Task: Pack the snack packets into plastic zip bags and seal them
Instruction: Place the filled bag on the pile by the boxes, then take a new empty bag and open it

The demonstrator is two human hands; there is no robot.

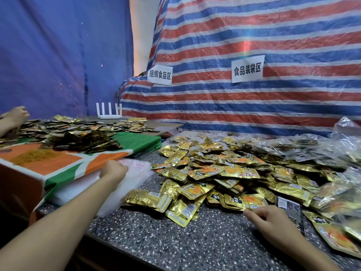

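Observation:
A big heap of gold snack packets (230,173) covers the speckled stone counter (175,241). At the counter's left side lies a stack of clear zip bags (134,171) with a red seal line. My left hand (113,171) is on that stack, its fingers curled on the top bag. My right hand (267,216) rests at the heap's near edge with the index finger stretched out, touching a gold packet (254,202). Filled clear bags (320,147) pile up at the far right.
A lower table with an orange, white and green cloth (64,165) stands to the left, holding more packets (82,137) and a pile of rubber bands (37,155). Another person's hand (15,116) reaches in at far left. A white router (109,111) sits behind. A striped tarp (254,45) backs everything.

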